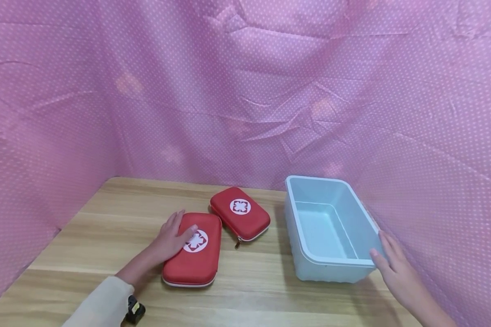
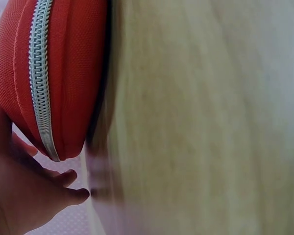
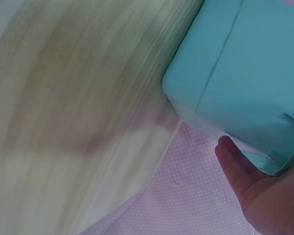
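Left hand [image 1: 171,240] on case [image 1: 197,256], right hand [image 1: 400,272] against tub [image 1: 331,272]

The head camera looks forward and down on the pale wooden surface [image 1: 255,295]. From near, the left wrist view faces a red, rounded fabric case [image 2: 78,73], the right one a light-blue plastic tub [image 3: 250,63]; the head view shares both.

Head view: left hand [image 1: 169,241] covers near red case's [image 1: 194,268] 10 o'clock edge and part of its emblem [image 1: 199,242]; sleeve [image 1: 100,303] cut off at 7 o'clock; black object [image 1: 135,310] beside it too small to identify. Right wrist view: blue bin [image 3: 245,68] cropped at 2, right hand [image 3: 269,198] at 4.
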`<move>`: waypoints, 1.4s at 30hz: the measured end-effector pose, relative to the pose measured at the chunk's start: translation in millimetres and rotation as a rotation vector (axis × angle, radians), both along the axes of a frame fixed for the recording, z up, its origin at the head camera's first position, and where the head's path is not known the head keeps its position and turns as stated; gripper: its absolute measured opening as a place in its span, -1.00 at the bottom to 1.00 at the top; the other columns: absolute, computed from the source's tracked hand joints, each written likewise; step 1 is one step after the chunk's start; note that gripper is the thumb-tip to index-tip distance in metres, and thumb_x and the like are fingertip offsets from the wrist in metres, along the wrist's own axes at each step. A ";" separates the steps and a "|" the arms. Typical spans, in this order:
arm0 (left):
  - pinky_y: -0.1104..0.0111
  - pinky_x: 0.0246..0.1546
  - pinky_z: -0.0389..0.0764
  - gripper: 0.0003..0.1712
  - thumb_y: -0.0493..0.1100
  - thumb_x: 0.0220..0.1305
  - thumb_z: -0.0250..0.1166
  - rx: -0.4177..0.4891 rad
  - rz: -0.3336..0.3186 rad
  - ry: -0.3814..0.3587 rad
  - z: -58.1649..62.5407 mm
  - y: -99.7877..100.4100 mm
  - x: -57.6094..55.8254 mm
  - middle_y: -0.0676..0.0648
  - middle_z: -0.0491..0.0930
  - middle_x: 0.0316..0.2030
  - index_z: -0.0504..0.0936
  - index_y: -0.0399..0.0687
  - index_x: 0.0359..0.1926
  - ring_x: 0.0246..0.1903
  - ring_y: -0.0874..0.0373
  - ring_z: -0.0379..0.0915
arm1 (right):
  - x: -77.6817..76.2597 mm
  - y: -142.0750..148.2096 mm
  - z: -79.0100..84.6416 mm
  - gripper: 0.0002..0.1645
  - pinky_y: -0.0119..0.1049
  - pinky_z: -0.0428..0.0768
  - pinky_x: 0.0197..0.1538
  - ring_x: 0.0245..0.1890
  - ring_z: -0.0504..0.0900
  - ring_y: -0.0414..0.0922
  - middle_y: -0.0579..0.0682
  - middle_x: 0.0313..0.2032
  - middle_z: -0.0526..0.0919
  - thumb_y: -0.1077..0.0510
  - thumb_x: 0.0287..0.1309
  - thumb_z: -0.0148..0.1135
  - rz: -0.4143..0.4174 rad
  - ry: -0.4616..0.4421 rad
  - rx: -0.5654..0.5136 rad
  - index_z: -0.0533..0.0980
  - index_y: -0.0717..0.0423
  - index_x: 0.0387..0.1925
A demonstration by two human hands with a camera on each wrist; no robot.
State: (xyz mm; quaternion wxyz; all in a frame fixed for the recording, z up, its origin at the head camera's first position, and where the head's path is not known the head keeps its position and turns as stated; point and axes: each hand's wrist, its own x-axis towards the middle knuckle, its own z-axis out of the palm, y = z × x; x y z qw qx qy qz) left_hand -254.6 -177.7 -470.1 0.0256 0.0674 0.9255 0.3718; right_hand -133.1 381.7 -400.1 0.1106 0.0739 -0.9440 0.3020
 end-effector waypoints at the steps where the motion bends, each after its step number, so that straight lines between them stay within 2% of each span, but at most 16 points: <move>1: -0.34 0.14 0.18 0.10 0.50 0.21 -0.06 0.018 -0.002 -0.017 -0.3 -0.3 -0.3 -0.31 -0.23 0.46 -0.24 0.01 0.52 0.37 -0.35 -0.20 | -0.1 0.0 -0.1 -0.21 0.36 -0.32 0.31 0.43 -0.33 0.31 0.25 0.48 -0.27 -0.07 0.47 -0.22 -0.001 0.002 0.000 -0.24 0.22 0.48; 4: -0.15 0.07 0.43 0.13 0.50 0.17 0.02 0.098 0.011 -0.088 -1.7 -0.1 -0.7 -0.26 -0.14 0.45 -0.26 0.10 0.52 0.32 -0.26 -0.04 | -0.2 0.0 -0.3 -0.21 0.37 -0.31 0.30 0.43 -0.33 0.31 0.24 0.48 -0.27 -0.06 0.47 -0.22 -0.002 0.007 0.000 -0.23 0.21 0.48; 6: 0.02 -0.06 0.58 0.15 0.46 0.15 0.10 0.160 0.015 -0.130 -2.1 0.5 -0.4 -0.24 -0.03 0.41 -0.27 0.12 0.52 0.24 -0.20 0.11 | -0.3 -0.1 -0.2 -0.21 0.38 -0.31 0.30 0.43 -0.33 0.31 0.24 0.48 -0.26 -0.06 0.47 -0.22 -0.003 0.008 0.001 -0.23 0.20 0.48; 9: 0.20 -0.15 0.61 0.16 0.38 0.15 0.19 0.204 0.018 -0.152 -1.9 1.8 0.4 -0.21 0.08 0.34 -0.28 0.11 0.52 0.15 -0.10 0.22 | -0.3 -0.3 -0.6 -0.21 0.36 -0.32 0.31 0.44 -0.33 0.30 0.25 0.48 -0.26 -0.06 0.47 -0.21 -0.005 0.010 0.005 -0.22 0.21 0.48; 13: 0.20 -0.08 0.55 0.13 0.32 0.19 0.20 0.200 0.018 -0.150 -0.6 2.5 2.1 -0.22 0.05 0.35 -0.26 0.08 0.52 0.16 -0.11 0.18 | 0.7 -1.0 -0.8 -0.20 0.35 -0.33 0.31 0.43 -0.34 0.31 0.26 0.48 -0.27 -0.08 0.47 -0.23 -0.011 -0.003 0.016 -0.24 0.21 0.48; 16: 0.20 -0.11 0.58 0.11 0.29 0.19 0.22 0.229 0.025 -0.163 -0.4 2.8 3.2 -0.22 0.00 0.37 -0.25 0.14 0.52 0.16 -0.12 0.18 | 1.6 -1.8 -0.1 -0.20 0.37 -0.33 0.30 0.43 -0.35 0.31 0.25 0.48 -0.30 -0.09 0.47 -0.24 -0.014 -0.020 0.020 -0.26 0.19 0.48; 23: 0.09 0.01 0.52 -0.02 0.17 0.26 0.22 0.229 0.019 -0.079 1.1 5.6 2.5 -0.25 -0.05 0.39 -0.14 0.12 0.51 0.11 -0.11 0.28 | 0.9 -1.9 -0.4 -0.20 0.38 -0.33 0.29 0.43 -0.36 0.30 0.23 0.48 -0.31 -0.10 0.47 -0.24 -0.016 -0.023 0.008 -0.25 0.18 0.48; 31: 0.01 0.08 0.44 -0.06 0.05 0.25 0.27 0.253 0.049 -0.044 3.9 9.7 2.6 -0.21 -0.10 0.41 -0.07 0.20 0.50 0.14 -0.15 0.26 | 0.5 -0.8 -1.7 -0.20 0.41 -0.32 0.27 0.43 -0.37 0.31 0.24 0.48 -0.31 -0.11 0.47 -0.26 -0.029 -0.031 0.021 -0.25 0.19 0.48; 37: -0.10 0.18 0.33 -0.08 0.03 0.24 0.28 0.227 0.036 0.003 3.4 8.9 1.1 -0.12 -0.22 0.47 0.01 0.06 0.49 0.32 -0.21 0.05 | 0.3 -0.8 -2.2 -0.21 0.40 -0.33 0.27 0.43 -0.38 0.29 0.24 0.48 -0.30 -0.08 0.47 -0.25 -0.024 -0.026 0.013 -0.25 0.20 0.48; 39: -0.14 0.21 0.27 -0.08 0.05 0.24 0.27 0.227 0.028 -0.005 2.9 8.1 0.7 -0.11 -0.23 0.49 0.01 0.08 0.50 0.38 -0.22 -0.06 | 0.8 -0.9 -1.7 -0.21 0.39 -0.34 0.28 0.44 -0.39 0.28 0.22 0.48 -0.31 -0.09 0.47 -0.25 -0.026 -0.031 0.012 -0.25 0.19 0.48; 42: -0.17 0.21 0.25 -0.07 0.12 0.22 0.27 0.244 0.027 -0.040 2.6 6.9 0.3 -0.09 -0.25 0.50 0.00 0.22 0.50 0.41 -0.23 -0.16 | 1.4 -1.3 -1.2 -0.20 0.39 -0.34 0.28 0.44 -0.39 0.28 0.21 0.48 -0.32 -0.10 0.47 -0.25 -0.024 -0.037 0.008 -0.26 0.18 0.48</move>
